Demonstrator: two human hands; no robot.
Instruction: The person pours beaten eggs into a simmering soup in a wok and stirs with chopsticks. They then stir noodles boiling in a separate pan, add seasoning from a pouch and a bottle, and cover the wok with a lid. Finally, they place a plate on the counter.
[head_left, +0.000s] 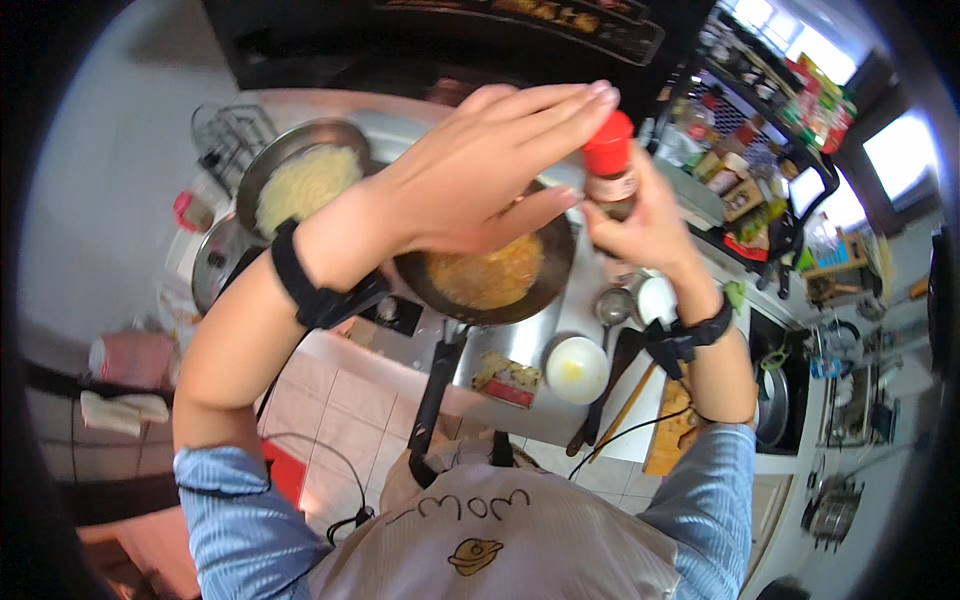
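My right hand (649, 225) is wrapped around a small spice bottle (613, 187) with a red cap (608, 142), held upright above the stove. My left hand (487, 172) is stretched out flat, thumb apart, its fingertips close by the cap; whether they touch it I cannot tell. It looks blurred and holds nothing. Below my left hand sits a dark frying pan (559, 262) with orange-yellow food in liquid (487, 277). The pan's black handle (442, 375) points towards me. My left hand hides the far part of the pan.
Back left, a metal pan (341, 131) contains pale noodles (307, 187), beside a glass lid (214, 262) and a red-lidded jar (193, 211). On the right are a ladle (615, 306), a white bowl (577, 369), a dark spatula (619, 360) and a cutting board (664, 442). A packet (506, 380) lies in front.
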